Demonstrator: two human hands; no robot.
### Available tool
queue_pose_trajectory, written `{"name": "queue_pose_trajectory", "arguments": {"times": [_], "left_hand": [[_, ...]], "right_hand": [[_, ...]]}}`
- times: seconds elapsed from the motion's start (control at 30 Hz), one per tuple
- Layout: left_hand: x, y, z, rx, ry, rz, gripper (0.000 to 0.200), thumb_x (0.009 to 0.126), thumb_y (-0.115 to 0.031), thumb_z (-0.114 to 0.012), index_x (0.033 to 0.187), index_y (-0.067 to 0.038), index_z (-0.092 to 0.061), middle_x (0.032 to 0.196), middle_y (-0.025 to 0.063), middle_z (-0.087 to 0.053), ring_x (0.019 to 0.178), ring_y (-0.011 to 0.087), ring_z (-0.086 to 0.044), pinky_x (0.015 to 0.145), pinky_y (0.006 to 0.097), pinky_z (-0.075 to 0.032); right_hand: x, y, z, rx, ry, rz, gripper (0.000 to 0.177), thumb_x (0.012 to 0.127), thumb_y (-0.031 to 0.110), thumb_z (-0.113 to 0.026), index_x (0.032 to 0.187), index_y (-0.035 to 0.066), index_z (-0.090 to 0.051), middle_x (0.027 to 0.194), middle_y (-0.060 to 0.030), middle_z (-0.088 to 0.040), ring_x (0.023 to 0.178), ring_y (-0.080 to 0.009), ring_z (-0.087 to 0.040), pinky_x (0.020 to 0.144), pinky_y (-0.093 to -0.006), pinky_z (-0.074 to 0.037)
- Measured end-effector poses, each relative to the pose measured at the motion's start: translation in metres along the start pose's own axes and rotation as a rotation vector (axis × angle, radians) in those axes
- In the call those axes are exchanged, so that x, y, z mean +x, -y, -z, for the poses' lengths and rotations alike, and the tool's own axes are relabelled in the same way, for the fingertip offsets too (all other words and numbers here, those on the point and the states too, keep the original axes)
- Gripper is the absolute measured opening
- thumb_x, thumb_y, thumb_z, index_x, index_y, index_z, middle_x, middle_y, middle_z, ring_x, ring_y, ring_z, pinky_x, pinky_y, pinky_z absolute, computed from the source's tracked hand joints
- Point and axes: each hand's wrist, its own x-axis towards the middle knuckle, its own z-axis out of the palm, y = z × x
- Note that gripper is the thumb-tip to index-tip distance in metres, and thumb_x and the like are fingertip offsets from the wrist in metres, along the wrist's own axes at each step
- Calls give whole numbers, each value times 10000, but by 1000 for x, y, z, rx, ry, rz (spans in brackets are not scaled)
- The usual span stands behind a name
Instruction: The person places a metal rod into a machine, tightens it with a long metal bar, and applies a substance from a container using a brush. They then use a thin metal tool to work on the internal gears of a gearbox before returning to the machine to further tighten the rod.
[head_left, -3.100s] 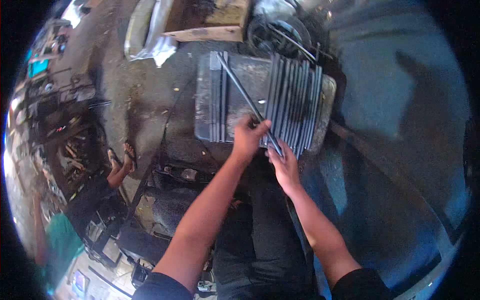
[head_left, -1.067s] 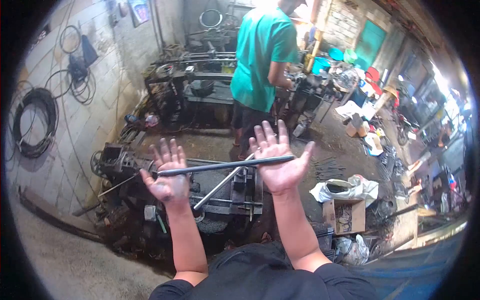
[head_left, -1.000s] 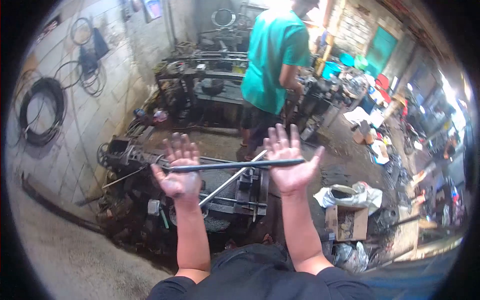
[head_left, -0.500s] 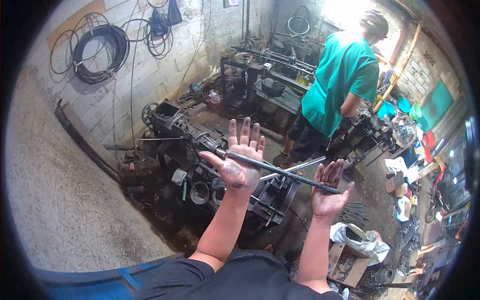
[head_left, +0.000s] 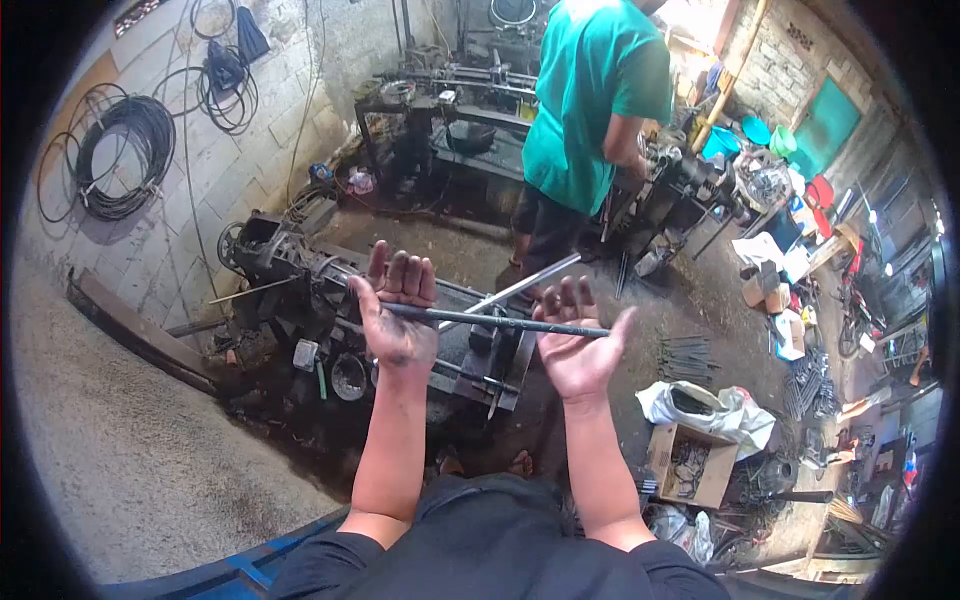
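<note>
A long dark metal rod point(head_left: 500, 322) lies across both upturned palms, nearly level. Its left end rests on my left hand point(head_left: 402, 320), whose thumb points up at the outer side and whose fingers are a little bent. Near its other end, my right hand point(head_left: 580, 345) holds it across the palm, with bent fingers and the thumb spread outward. Neither hand wraps its fingers tightly around the rod. Dark grime covers the fingers. Behind the rod, a bright metal bar point(head_left: 535, 283) slants over a lathe-like machine point(head_left: 300, 262).
A person in a green shirt point(head_left: 590, 110) stands at another machine point(head_left: 690, 180). Several dark rods point(head_left: 685, 358) lie on the floor at right, near a white sack point(head_left: 745, 420) and a cardboard box point(head_left: 712, 480). Coiled black hose point(head_left: 90, 160) hangs on the left wall.
The whole view has shifted, so the surroundings appear further left. The rod has come nearly level from a slant, and my hands are lower, with the left fingers more bent.
</note>
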Motion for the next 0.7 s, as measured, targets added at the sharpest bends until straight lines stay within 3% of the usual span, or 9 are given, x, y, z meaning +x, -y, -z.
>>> {"name": "queue_pose_trajectory", "arguments": {"times": [0.03,0.07,0.13,0.2,0.3,0.37,0.47,0.53,0.7], "left_hand": [[-2,6,8,-51,-8,47,557,994,-531,-358,1256,-77,-546,1098,128,-667,1053,280,-631,1003,437,-475],[-7,15,16,-43,-23,58,557,994,-531,-358,1256,-77,-546,1098,128,-667,1053,280,-631,1003,437,-475],[-24,38,26,76,-160,193,536,1002,-501,-362,1234,-61,-562,1016,134,-685,970,264,-660,980,445,-497],[-46,61,66,394,-222,371,534,996,-506,-394,1239,-49,-523,1043,134,-659,953,258,-644,884,391,-515],[-84,72,132,614,-207,529,487,1011,-445,-411,1239,-24,-500,1072,126,-649,990,255,-634,883,379,-511],[-100,74,171,782,-434,609,397,1014,-340,-459,1218,-5,-516,1071,121,-651,966,250,-646,839,365,-518],[-93,77,229,1060,-572,603,315,1000,-233,-499,1218,-7,-529,1072,113,-654,933,244,-659,787,356,-529],[-73,83,260,1416,-545,478,228,968,-182,-570,1115,-28,-652,1013,54,-685,875,149,-638,729,296,-503],[-20,91,299,1594,-498,557,284,953,-187,-584,1172,-20,-651,991,35,-685,818,107,-604,709,259,-475]], "right_hand": [[-6,-1,14,-77,-49,-37,729,904,701,-381,1231,74,-559,1179,-110,-627,1089,-292,-584,969,-463,-450],[-14,-2,33,-292,-139,-19,609,946,611,-422,1182,66,-562,1040,-83,-657,909,-253,-635,824,-396,-519],[-34,6,85,-589,-269,-62,472,984,474,-466,1072,30,-600,829,-76,-627,726,-213,-611,655,-350,-507],[-59,24,124,-345,-546,-179,390,940,407,-556,946,23,-623,708,-85,-588,616,-196,-557,588,-342,-478],[-90,59,195,-286,-778,-76,342,912,362,-582,885,25,-632,642,-92,-577,579,-201,-550,552,-337,-457],[-99,81,233,-278,-856,-18,323,918,339,-571,866,25,-629,629,-98,-580,561,-196,-556,539,-345,-456],[-89,102,273,-312,-855,4,334,946,332,-536,893,12,-618,650,-101,-585,573,-204,-563,560,-358,-468],[-67,106,290,-339,-856,-10,343,938,350,-547,901,17,-621,654,-90,-572,582,-204,-546,576,-352,-461],[-24,94,318,-389,-848,-77,367,944,365,-551,954,5,-619,704,-88,-590,612,-204,-553,626,-351,-481]]}}
